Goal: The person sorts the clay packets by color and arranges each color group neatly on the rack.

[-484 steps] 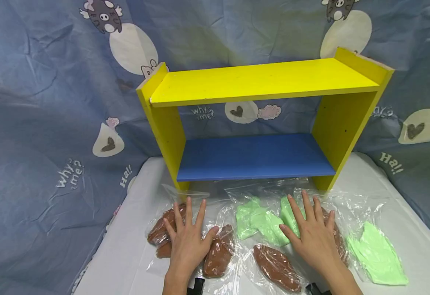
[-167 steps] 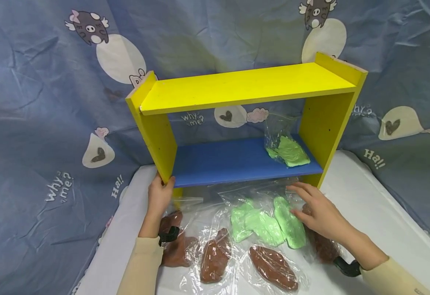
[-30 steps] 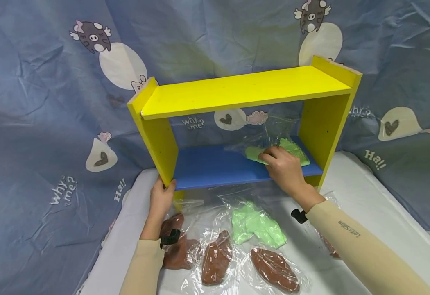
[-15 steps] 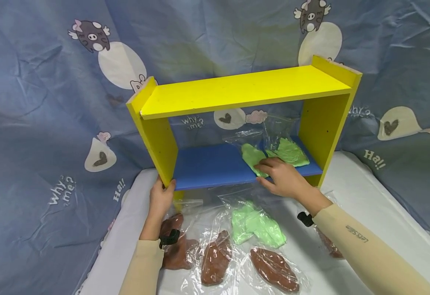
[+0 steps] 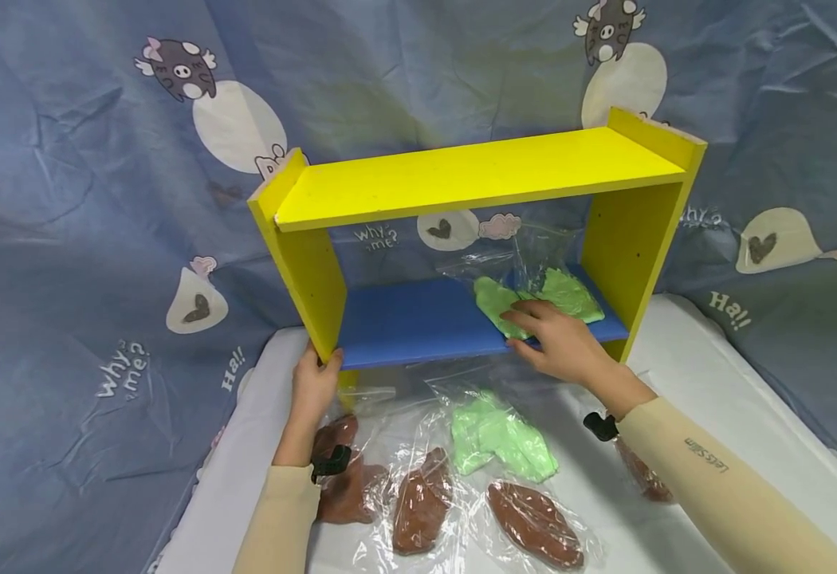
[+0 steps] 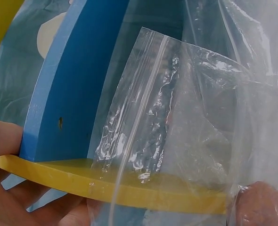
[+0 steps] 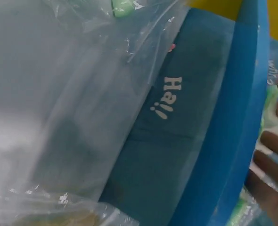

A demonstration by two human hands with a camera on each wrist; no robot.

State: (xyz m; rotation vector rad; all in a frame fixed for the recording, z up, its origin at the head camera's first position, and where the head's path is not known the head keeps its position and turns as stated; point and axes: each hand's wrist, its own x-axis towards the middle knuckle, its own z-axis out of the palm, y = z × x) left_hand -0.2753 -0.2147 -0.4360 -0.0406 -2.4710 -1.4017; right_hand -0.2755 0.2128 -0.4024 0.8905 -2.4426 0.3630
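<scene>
A yellow shelf unit (image 5: pixel 476 175) with a blue lower board (image 5: pixel 411 319) stands in front of me. My left hand (image 5: pixel 314 388) grips the bottom of its left side panel; in the left wrist view, thumb and fingers lie on either side of the yellow edge. On the blue board, a clear zip bag of light-green, clay-like stuff (image 5: pixel 492 299) leans back, its top raised. My right hand (image 5: pixel 562 344) rests its loosely extended fingers on that bag's lower part. Right beside it sits a second green-filled bag (image 5: pixel 569 295), near the right panel.
On the white table (image 5: pixel 246 494) below lie more clear bags: one with light-green pieces (image 5: pixel 501 438) and several with brown lumps (image 5: pixel 533 522). A brown-filled bag (image 5: pixel 644 470) is partly covered by my right sleeve. Blue printed cloth (image 5: pixel 103 239) hangs behind.
Two green bags have gone from table to blue board since the oldest frame. Over the last second the newer one turned more upright, and my right hand loosened and slid slightly right.
</scene>
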